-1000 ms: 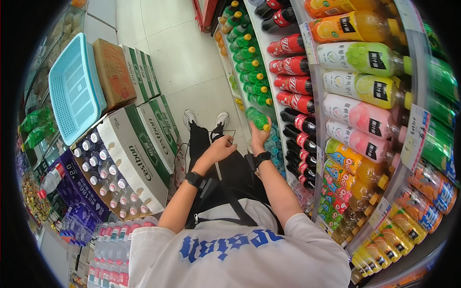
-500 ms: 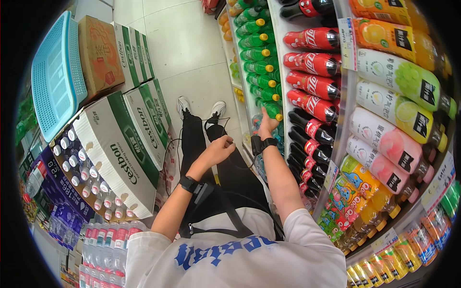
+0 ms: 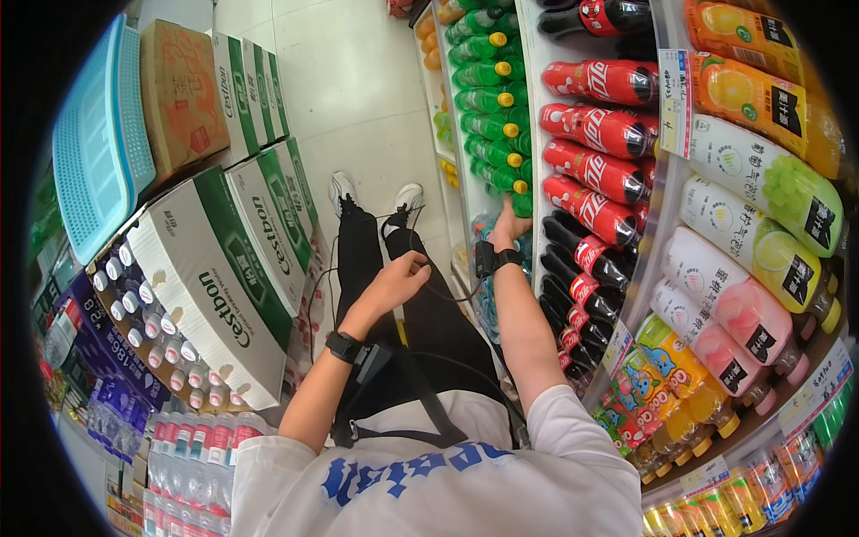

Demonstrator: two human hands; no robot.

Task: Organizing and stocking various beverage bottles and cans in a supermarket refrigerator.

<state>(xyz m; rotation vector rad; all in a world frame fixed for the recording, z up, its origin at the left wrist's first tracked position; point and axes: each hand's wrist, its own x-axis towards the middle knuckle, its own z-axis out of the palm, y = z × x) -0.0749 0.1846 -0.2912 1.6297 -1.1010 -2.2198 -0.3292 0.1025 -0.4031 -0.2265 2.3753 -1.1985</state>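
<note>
My right hand (image 3: 508, 229) is at the left edge of the drinks shelf, its fingers closed around a green bottle (image 3: 521, 205) at the near end of a row of green bottles with yellow caps. The hand covers much of that bottle, and its cap is hidden. My left hand (image 3: 402, 280) hovers over my legs, its fingers loosely curled together with nothing visible in them. A thin black cable (image 3: 447, 291) passes close by it. Both wrists wear black bands with small devices.
Beside the green row lie red-labelled cola bottles (image 3: 595, 170), then juice bottles (image 3: 729, 277) farther right. Stacked green-and-white cartons (image 3: 219, 286), a brown box (image 3: 183, 98) and a blue basket (image 3: 103, 143) stand on the left. Pale floor tiles (image 3: 335, 89) run between.
My right hand has shifted slightly right and closed farther over the green bottle, whose yellow cap no longer shows. The left hand has barely moved. The whole view has shifted slightly.
</note>
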